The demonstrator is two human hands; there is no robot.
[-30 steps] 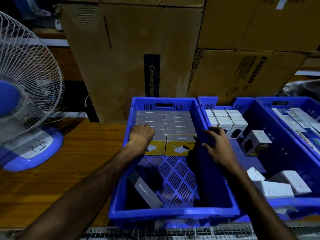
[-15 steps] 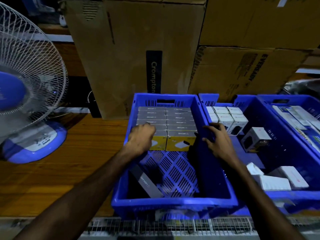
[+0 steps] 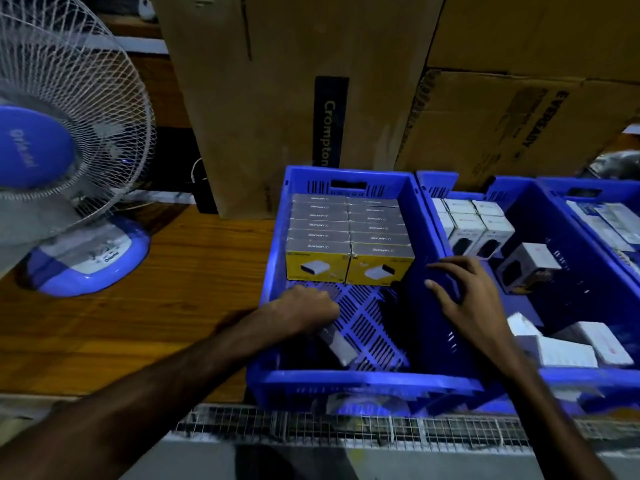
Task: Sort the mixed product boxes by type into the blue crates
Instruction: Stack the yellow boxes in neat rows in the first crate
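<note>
The left blue crate (image 3: 346,382) holds two neat rows of grey-topped, yellow-fronted boxes (image 3: 349,237) at its far end. A loose grey box (image 3: 341,346) lies tilted on the crate's slotted floor near the front. My left hand (image 3: 304,310) reaches down into this crate, its fingers curled over the upper end of the loose box. My right hand (image 3: 464,296) rests with spread fingers on the wall between the left crate and the middle blue crate (image 3: 571,271), which holds white boxes (image 3: 474,226), some stacked at the back and some loose.
A third blue crate (image 3: 588,188) with flat packs sits at the far right. Big cardboard cartons (image 3: 277,98) stand right behind the crates. A blue table fan (image 3: 62,161) stands on the wooden tabletop (image 3: 173,289) at left. A wire grid (image 3: 346,427) runs along the front edge.
My left hand has pulled back from the stacked boxes and dropped onto the loose grey box near the crate's front. My right hand stays on the dividing wall.
</note>
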